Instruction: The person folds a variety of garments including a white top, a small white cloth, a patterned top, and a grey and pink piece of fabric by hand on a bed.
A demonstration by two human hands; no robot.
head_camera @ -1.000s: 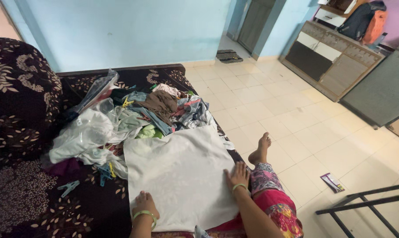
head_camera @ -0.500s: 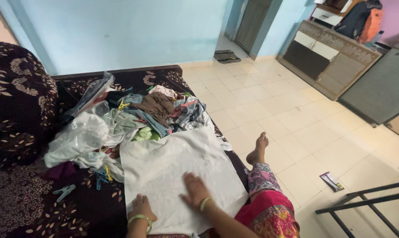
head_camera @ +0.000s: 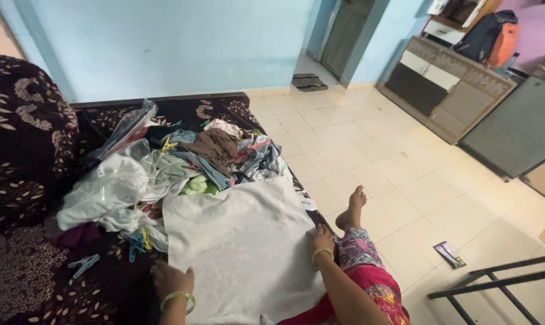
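A white cloth [head_camera: 242, 247] lies spread flat on the dark floral sofa [head_camera: 26, 150] in front of me. My left hand [head_camera: 171, 280] rests on the cloth's near left edge, with a green bangle on the wrist. My right hand [head_camera: 320, 241] presses on the cloth's right edge, fingers spread flat, beside my knee in pink patterned trousers. Neither hand holds anything up.
A heap of mixed clothes [head_camera: 182, 162] lies behind the cloth, with a clear plastic bag [head_camera: 125, 126] and several clothes pegs [head_camera: 83, 265] to the left. My bare foot [head_camera: 352, 210] rests on the tiled floor. A cabinet [head_camera: 447, 84] stands far right, a black metal frame [head_camera: 495, 283] near right.
My right hand slid from the cloth's middle back to its right edge. My left hand shifted slightly left along the near edge.
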